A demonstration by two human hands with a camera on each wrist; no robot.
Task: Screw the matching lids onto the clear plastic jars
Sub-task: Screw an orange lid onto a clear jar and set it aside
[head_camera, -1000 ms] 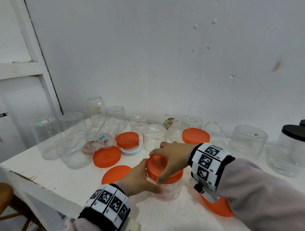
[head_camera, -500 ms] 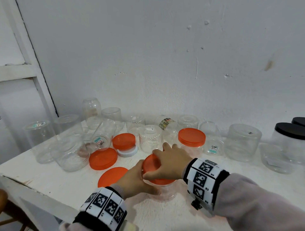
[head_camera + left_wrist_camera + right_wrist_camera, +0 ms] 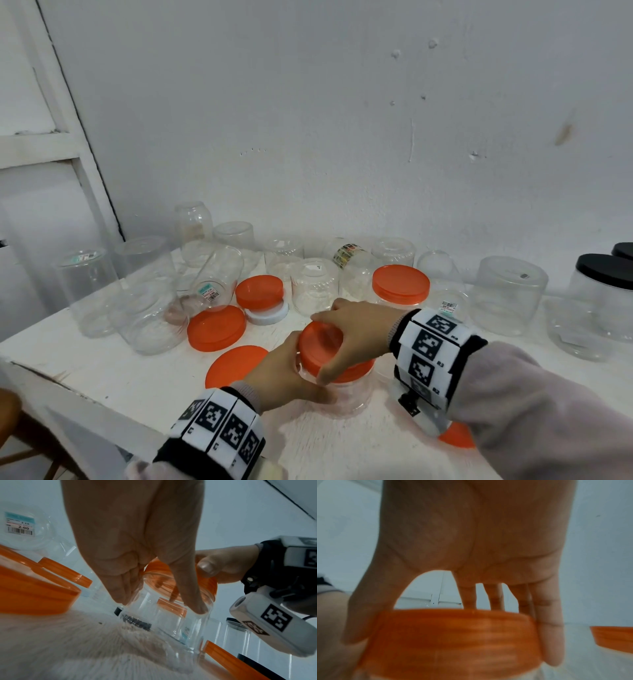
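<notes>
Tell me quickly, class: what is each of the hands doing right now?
Left hand: holding the clear jar steady on the table.
Right hand: gripping the orange lid on that jar.

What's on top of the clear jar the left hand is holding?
An orange lid sits on the clear jar, gripped around its rim by the right hand. The lid and the fingers hide the threads.

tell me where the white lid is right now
In the head view the white lid lies on the table left of centre, under a small orange lid stacked on it, just behind and left of the jar being held.
</notes>
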